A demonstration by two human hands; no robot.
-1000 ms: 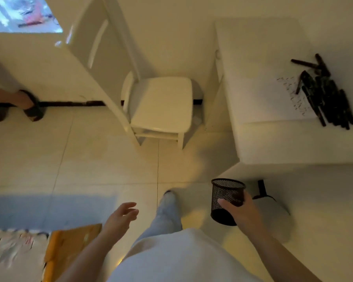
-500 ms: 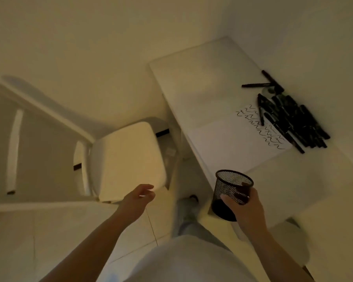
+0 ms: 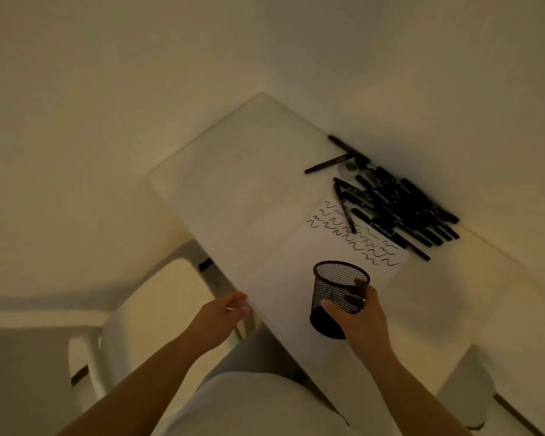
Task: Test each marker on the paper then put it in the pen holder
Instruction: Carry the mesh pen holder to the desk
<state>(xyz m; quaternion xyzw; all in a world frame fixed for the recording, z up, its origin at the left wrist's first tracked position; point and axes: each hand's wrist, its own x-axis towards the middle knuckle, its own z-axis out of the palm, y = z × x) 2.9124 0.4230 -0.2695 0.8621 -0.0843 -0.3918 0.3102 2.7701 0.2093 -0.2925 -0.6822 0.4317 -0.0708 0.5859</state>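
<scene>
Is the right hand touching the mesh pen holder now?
Touching. The head view shows the right hand gripping the pen holder: fingers wrap round its mesh wall and the thumb lies against its side.

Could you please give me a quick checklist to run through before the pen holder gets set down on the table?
1. Grip on holder: ok. The right hand grips the pen holder round its mesh wall.
2. Holder upright: ok, tilted only slightly, mouth up.
3. Holder empty: ok as far as the mesh and mouth show; no marker stands in it.
4. Landing spot: ok. Bare table lies left of the paper; setting it on the paper would likely cover test space.
5. Markers within reach: ok. The markers lie piled at the paper's far edge, by the wall.
6. Left hand free: ok, open, at the table's edge, holding nothing.
</scene>
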